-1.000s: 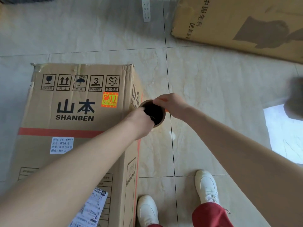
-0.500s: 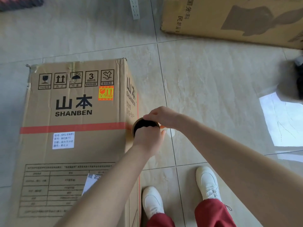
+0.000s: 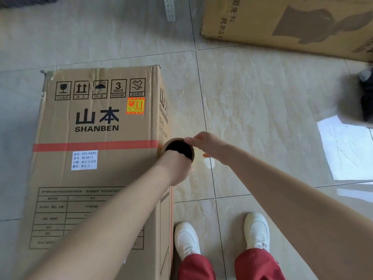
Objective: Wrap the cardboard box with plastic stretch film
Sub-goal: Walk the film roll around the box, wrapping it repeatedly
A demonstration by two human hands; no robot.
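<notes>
Left grip (image 3: 178, 171): closed over the near rim of the film roll (image 3: 178, 148), with its fingers hooked down into the dark hollow of the core; the fingertips are hidden inside.
Right grip (image 3: 205, 145): curled on the far-right rim of the same core, with fingers over the top edge and the hand's back turned up; the thumb side is partly hidden.
Film roll: seen end-on as a brown cardboard ring with a black centre, held upright between the two grips. The film itself is too faint to make out.
Cardboard box (image 3: 96, 128): lies on the floor (image 3: 262, 98) just left of both grips. Its long right edge touches or nearly touches the roll, level with the red stripe, and the left forearm crosses its printed top.
Below the grips: white shoes (image 3: 186, 239) and red trousers (image 3: 260, 265), beside the box's right face.
Far beyond the right grip: a second carton (image 3: 282, 23) lies flat.
Far beyond the left grip: a white power strip (image 3: 169, 9).
</notes>
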